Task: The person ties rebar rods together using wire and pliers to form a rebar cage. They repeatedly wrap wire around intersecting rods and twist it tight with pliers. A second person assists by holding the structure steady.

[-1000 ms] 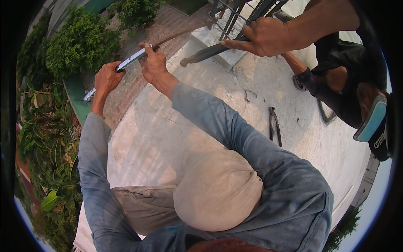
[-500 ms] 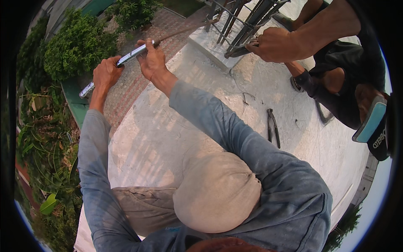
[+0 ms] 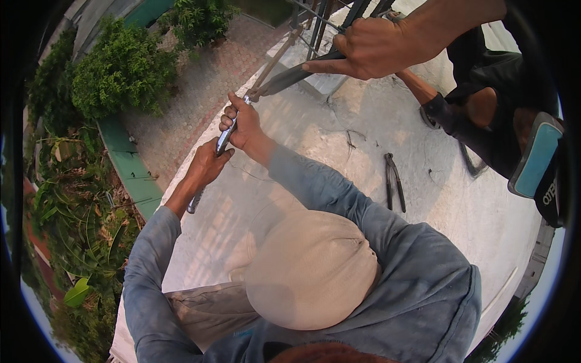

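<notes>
Both my hands grip a silver metal pipe (image 3: 224, 138) that slants up from lower left. My left hand (image 3: 209, 162) is wrapped round its lower part, with the end sticking out below. My right hand (image 3: 245, 125) closes round the upper part, thumb up. A rusty steel rod (image 3: 275, 62) runs from the pipe's upper end to the rebar cage (image 3: 321, 27); whether it sits inside the pipe cannot be seen. A co-worker's hand (image 3: 375, 48) holds a dark bar tool (image 3: 296, 75), index finger stretched along it, its tip against the rod near the pipe's mouth.
Dark-handled pincers (image 3: 393, 181) lie on the pale concrete slab (image 3: 290, 163), near bits of thin wire (image 3: 351, 138). The co-worker in dark clothes (image 3: 484, 91) crouches at the right. Beyond the slab's left edge, paving (image 3: 193, 72), a green wall (image 3: 124, 160) and plants lie lower down.
My hands have swung the pipe rightward and down, closer to me, and the rod has swung with it. The co-worker's hand has brought the dark bar tool left to the rod.
</notes>
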